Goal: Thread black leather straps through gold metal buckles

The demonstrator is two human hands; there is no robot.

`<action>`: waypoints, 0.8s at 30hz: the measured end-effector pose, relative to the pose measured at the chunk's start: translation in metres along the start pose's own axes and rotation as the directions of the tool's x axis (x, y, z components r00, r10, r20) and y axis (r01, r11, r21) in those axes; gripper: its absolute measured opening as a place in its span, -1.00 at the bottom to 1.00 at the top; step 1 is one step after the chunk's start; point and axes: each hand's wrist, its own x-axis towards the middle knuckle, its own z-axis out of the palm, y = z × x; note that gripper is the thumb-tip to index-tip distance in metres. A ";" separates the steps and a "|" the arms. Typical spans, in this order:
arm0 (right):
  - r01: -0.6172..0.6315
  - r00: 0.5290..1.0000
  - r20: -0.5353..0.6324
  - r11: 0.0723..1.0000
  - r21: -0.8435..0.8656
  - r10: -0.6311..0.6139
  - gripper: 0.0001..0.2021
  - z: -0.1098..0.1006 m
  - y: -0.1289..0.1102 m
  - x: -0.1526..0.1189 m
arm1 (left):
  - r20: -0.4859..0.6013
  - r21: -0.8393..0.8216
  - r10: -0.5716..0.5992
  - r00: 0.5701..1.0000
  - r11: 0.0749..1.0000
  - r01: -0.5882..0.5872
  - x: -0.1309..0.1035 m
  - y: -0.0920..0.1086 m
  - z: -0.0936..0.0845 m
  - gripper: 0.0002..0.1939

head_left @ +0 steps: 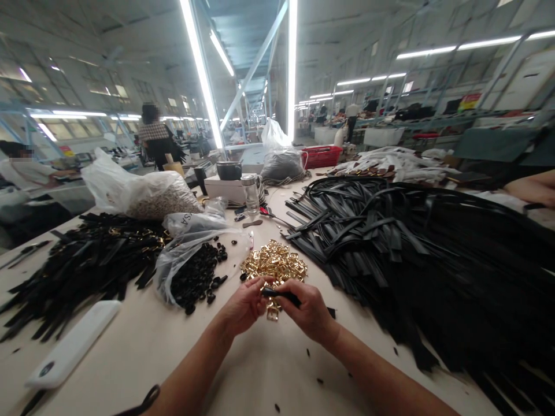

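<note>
My left hand (pixel 246 307) and my right hand (pixel 309 309) meet over the near edge of a pile of gold buckles (pixel 277 261). A short black strap (pixel 286 296) runs between them; my right hand is closed round it and my left fingertips pinch its left end. Whether a small part sits at that end is too small to tell. Just below the fingers a loose gold buckle (pixel 272 312) lies on the table. Left of the buckles, small black loops (pixel 197 280) spill from a clear plastic bag (pixel 176 245).
Long black straps (pixel 368 231) cover the table's right side. Finished-looking black straps (pixel 91 254) lie left, behind a white device (pixel 76 344). Farther back are a filled bag (pixel 147 190), a glass jar (pixel 250 193) and a red basket (pixel 321 156). A person's arm (pixel 531 188) shows at right.
</note>
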 end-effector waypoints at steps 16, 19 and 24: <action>-0.038 0.997 -0.078 0.978 -0.205 0.022 -0.92 -0.003 -0.001 0.002 | -0.118 0.190 0.135 0.984 0.975 -0.111 0.000 -0.002 0.008 -0.63; -0.014 0.998 -0.069 0.961 -0.276 -0.005 -0.91 -0.002 -0.001 0.002 | -0.117 0.187 0.134 0.984 0.976 -0.111 0.001 -0.006 0.008 -0.68; 0.015 1.000 -0.012 0.937 -0.348 -0.020 -0.94 0.000 0.000 0.001 | -0.037 0.127 0.080 0.996 0.989 -0.075 0.002 -0.013 0.008 -0.74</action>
